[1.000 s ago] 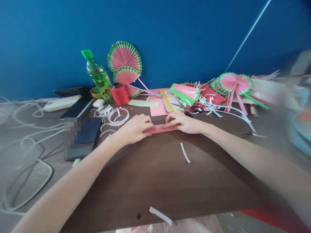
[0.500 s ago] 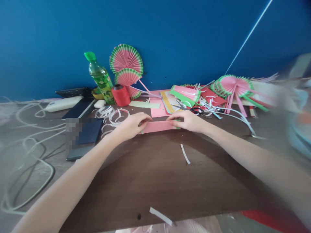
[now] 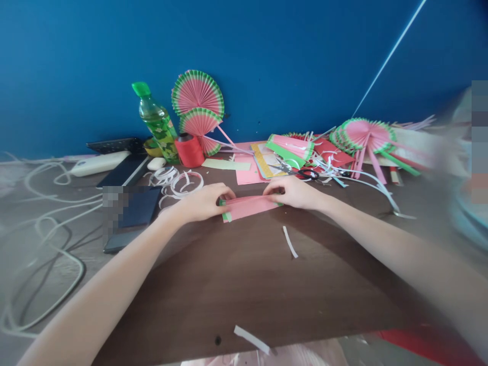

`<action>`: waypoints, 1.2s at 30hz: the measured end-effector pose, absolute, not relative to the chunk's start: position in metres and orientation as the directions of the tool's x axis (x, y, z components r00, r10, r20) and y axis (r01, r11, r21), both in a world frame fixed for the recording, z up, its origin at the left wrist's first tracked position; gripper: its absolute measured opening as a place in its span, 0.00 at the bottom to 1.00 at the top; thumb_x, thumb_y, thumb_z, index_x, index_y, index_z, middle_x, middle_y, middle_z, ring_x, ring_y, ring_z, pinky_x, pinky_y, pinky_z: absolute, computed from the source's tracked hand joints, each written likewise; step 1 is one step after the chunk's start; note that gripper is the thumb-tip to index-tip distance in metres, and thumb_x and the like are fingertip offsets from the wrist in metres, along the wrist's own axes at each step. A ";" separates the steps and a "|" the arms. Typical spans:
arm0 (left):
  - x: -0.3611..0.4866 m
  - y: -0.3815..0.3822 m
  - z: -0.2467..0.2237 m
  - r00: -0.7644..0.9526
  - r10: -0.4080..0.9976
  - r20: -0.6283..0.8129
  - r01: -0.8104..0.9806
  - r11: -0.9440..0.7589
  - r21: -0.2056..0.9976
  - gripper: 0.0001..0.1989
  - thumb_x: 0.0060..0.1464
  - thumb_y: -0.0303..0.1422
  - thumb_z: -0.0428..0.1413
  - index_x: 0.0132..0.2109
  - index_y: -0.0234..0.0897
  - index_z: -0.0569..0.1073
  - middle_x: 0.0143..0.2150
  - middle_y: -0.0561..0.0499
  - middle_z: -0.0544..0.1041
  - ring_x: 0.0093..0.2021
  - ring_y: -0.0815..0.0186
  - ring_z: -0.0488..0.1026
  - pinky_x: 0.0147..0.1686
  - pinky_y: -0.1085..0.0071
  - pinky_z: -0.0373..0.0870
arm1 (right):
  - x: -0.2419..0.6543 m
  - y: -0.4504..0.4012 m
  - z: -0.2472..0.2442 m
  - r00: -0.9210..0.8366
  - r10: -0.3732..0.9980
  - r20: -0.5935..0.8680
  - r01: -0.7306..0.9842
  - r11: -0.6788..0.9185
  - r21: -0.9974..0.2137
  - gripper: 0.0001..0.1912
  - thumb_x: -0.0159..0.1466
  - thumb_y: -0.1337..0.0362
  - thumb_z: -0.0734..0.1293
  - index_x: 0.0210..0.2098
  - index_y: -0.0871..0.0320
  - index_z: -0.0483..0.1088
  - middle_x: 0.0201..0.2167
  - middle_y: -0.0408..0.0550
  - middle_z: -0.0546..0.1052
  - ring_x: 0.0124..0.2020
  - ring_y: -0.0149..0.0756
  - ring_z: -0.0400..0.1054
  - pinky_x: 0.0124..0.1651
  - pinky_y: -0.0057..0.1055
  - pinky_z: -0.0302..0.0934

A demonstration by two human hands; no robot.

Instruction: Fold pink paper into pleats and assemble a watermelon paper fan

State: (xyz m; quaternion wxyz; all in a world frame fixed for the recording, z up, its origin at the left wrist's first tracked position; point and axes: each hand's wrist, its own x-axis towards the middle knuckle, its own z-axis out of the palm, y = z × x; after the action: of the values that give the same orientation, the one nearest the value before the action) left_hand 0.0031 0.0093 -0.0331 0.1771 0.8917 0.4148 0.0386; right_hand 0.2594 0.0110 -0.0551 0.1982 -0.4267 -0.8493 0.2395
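Observation:
A pink paper strip with green ends [image 3: 249, 207] stretches between my two hands, low over the brown table [image 3: 236, 274]. My left hand [image 3: 209, 201] pinches its left end, where a green corner pokes out below the fingers. At the right end my right hand [image 3: 295, 192] has its fingers closed on the paper near the other green tip. Folds seem to run along the strip, but their number is too fine to make out. Behind the hands lie pink paper sheets [image 3: 247, 176] and a pair of scissors [image 3: 307, 174].
Finished pleated fans [image 3: 198, 94] lean on the blue wall beside a green bottle [image 3: 158, 122] and a red thread spool [image 3: 190, 151]. More fans [image 3: 364, 134] lie at right. White tape rings [image 3: 186, 183], cables [image 3: 57, 213] and a paper scrap [image 3: 290, 242] are around.
The strip's left end has swung toward me, so it tilts and shows more of its pink face and green corner. My left hand has shifted slightly down and left.

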 end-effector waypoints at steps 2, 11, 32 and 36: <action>0.003 0.011 -0.034 0.645 0.761 -0.068 0.731 -0.588 0.346 0.11 0.53 0.34 0.49 0.42 0.35 0.70 0.41 0.48 0.73 0.41 0.65 0.70 0.42 0.68 0.66 | 0.260 0.011 -0.053 -0.569 0.812 0.127 0.629 0.530 -0.568 0.07 0.57 0.68 0.64 0.32 0.60 0.75 0.31 0.47 0.77 0.31 0.32 0.67 0.35 0.29 0.58; 0.005 0.011 -0.038 0.668 0.744 -0.039 0.729 -0.642 0.237 0.07 0.51 0.26 0.48 0.38 0.34 0.69 0.37 0.49 0.71 0.39 0.66 0.69 0.40 0.69 0.65 | 0.262 0.011 -0.045 -0.635 0.765 0.107 0.661 0.609 -0.438 0.08 0.56 0.72 0.63 0.32 0.61 0.74 0.30 0.47 0.75 0.29 0.30 0.65 0.34 0.27 0.58; 0.004 0.011 -0.040 0.690 0.723 -0.022 0.717 -0.680 0.157 0.09 0.50 0.23 0.47 0.38 0.35 0.68 0.38 0.50 0.70 0.39 0.66 0.68 0.39 0.70 0.64 | 0.264 0.011 -0.048 -0.716 0.690 0.102 0.656 0.716 -0.239 0.10 0.55 0.75 0.61 0.34 0.61 0.71 0.32 0.49 0.74 0.33 0.32 0.66 0.37 0.29 0.58; 0.004 0.010 -0.041 0.703 0.711 -0.015 0.707 -0.696 0.127 0.09 0.48 0.21 0.47 0.36 0.35 0.67 0.37 0.49 0.69 0.38 0.66 0.68 0.37 0.71 0.63 | 0.263 0.012 -0.052 -0.717 0.690 0.100 0.655 0.716 -0.242 0.08 0.54 0.76 0.61 0.32 0.61 0.68 0.32 0.49 0.72 0.33 0.33 0.65 0.35 0.28 0.56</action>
State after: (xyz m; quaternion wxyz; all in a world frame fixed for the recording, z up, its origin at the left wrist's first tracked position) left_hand 0.0044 0.0099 -0.0412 0.0617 0.9207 0.3849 0.0174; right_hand 0.2625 0.0116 -0.0524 0.0918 -0.3646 -0.9217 0.0952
